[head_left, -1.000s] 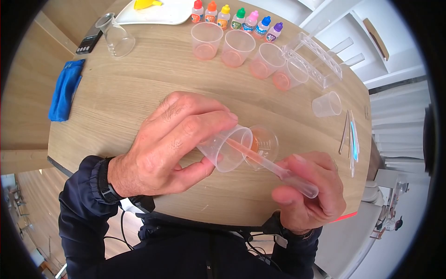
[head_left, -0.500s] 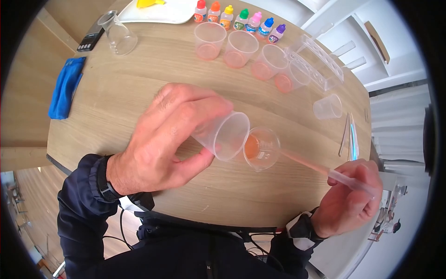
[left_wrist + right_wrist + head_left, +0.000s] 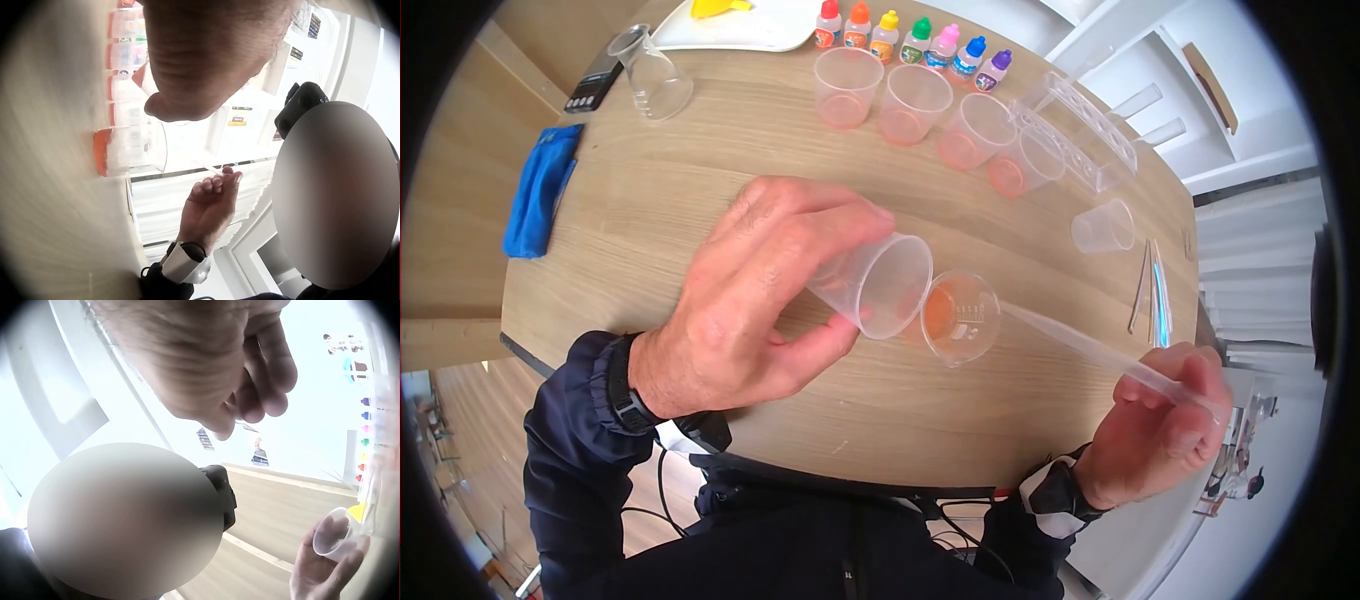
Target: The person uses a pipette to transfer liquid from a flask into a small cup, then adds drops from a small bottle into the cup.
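1. Left hand (image 3: 735,305) – grip closed round a tilted plastic cup (image 3: 894,286), beside the beaker (image 3: 975,335) on the desk (image 3: 640,205).
2. Right hand (image 3: 1150,435) – grip pinching a pipette (image 3: 1082,343), tip near the beaker.

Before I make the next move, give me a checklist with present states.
1. Cup secure: ok, pinched in the left hand, tilted.
2. Pipette secure: ok, gripped in the right hand.
3. Beaker upright: ok, standing with orange liquid inside.
4. Pipette tip clear of the beaker rim: cannot tell, they overlap or nearly meet in the head view.
5. Pipette fully empty: cannot tell, too faint.
6. Four cups in the back row upright, clear of both hands: ok.
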A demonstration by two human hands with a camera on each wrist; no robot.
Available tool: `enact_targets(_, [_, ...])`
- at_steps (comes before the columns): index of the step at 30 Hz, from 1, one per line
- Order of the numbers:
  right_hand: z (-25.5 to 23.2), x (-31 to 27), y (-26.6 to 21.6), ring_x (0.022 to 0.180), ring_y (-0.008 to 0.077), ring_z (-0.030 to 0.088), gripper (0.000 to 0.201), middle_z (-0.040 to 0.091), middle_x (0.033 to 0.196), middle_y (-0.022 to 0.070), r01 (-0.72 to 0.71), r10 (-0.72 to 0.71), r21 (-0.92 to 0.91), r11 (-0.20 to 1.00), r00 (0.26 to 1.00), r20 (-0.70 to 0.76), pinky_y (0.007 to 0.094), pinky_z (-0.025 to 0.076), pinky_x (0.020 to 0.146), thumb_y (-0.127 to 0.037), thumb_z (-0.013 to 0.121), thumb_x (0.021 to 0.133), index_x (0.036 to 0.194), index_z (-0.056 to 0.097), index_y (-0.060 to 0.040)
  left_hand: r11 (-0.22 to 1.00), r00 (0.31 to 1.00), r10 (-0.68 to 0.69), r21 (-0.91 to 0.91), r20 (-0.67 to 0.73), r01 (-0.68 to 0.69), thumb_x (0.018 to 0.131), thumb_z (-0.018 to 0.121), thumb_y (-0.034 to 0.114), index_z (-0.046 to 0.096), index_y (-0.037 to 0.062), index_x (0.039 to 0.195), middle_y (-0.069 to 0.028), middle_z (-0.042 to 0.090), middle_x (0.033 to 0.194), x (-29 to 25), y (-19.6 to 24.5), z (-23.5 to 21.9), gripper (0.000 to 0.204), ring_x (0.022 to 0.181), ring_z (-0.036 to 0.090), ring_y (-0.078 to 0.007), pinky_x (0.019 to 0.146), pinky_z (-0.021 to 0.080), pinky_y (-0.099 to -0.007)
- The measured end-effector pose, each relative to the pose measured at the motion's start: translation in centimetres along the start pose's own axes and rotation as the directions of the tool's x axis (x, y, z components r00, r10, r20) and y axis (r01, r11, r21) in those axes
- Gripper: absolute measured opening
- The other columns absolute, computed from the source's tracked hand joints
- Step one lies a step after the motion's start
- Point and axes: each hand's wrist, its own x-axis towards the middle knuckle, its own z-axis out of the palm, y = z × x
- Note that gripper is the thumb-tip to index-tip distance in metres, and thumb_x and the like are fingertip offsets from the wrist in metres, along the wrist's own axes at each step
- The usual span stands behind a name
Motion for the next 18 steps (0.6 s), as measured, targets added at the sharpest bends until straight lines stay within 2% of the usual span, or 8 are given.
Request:
enact_targets(3, [1.5, -0.7, -0.4, 0.063, 0.0186, 0.062, 0.051, 0.074, 0.09, 0.0141, -0.087, 0.088, 0.078, 0.993, 0.996, -0.007, 0.0268, 0.046, 0.055, -0.046, 0.086, 0.098, 0.121, 0.077, -0.0015, 1.0, 1.0, 0.007, 0.002, 0.019, -0.007, 0.077, 0.089, 0.002, 0.066, -0.0036, 0.134, -0.0231, 0.071, 0.128, 0.0, 0.2, -0.1, 0.062, 0.113, 0.07, -0.0388, 0.097, 0.055, -0.0458])
enact_targets(7, [3.4, -1.4, 0.6, 0.067, 0.0186, 0.067, 0.05, 0.077, 0.092, 0.0133, 0.054, -0.044, -0.038, 0.998, 0.973, 0.227, 0.027, 0.048, 0.056, -0.034, 0.097, 0.087, 0.119, 0.079, -0.001, 0.999, 0.999, 0.039, -0.019, 0.038, -0.039, 0.077, 0.088, 0.003, 0.066, -0.0031, 0.134, -0.0238, 0.071, 0.127, 0.1, 0.3, 0.0, 0.061, 0.111, 0.071, -0.038, 0.095, 0.055, -0.0452])
enact_targets(10, [4.3, -1.4, 0.4, 0.07, 0.0192, 0.07, 0.049, 0.078, 0.091, 0.0127, 0.067, -0.044, -0.054, 0.996, 0.939, 0.342, 0.028, 0.049, 0.057, -0.022, 0.102, 0.079, 0.117, 0.081, -0.0002, 0.998, 0.997, 0.066, -0.026, 0.047, -0.065, 0.077, 0.089, 0.003, 0.066, -0.0027, 0.134, -0.0236, 0.072, 0.126, 0.1, 0.4, 0.0, 0.061, 0.109, 0.071, -0.0374, 0.094, 0.055, -0.045])
enact_targets(15, [5.2, -1.4, -0.1, 0.066, 0.0202, 0.068, 0.043, 0.077, 0.088, 0.0108, 0.057, -0.023, -0.075, 0.996, 0.921, 0.389, 0.0292, 0.049, 0.056, -0.015, 0.102, 0.076, 0.111, 0.082, -0.0007, 0.997, 0.996, 0.071, -0.03, 0.051, -0.069, 0.078, 0.09, 0.003, 0.067, -0.0018, 0.133, -0.0225, 0.072, 0.124, 0.1, 0.4, 0.0, 0.06, 0.108, 0.071, -0.037, 0.093, 0.055, -0.0452])
enact_targets(18, [5.3, -1.3, 0.0, 0.064, 0.0203, 0.067, 0.041, 0.076, 0.084, 0.0092, 0.121, -0.067, -0.112, 0.986, 0.916, 0.395, 0.0299, 0.048, 0.055, -0.016, 0.102, 0.075, 0.108, 0.082, -0.0012, 0.997, 0.996, 0.071, -0.028, 0.055, -0.07, 0.078, 0.091, 0.003, 0.067, -0.0014, 0.132, -0.022, 0.072, 0.124, 0.1, 0.4, 0.1, 0.059, 0.108, 0.071, -0.0368, 0.093, 0.055, -0.0451])
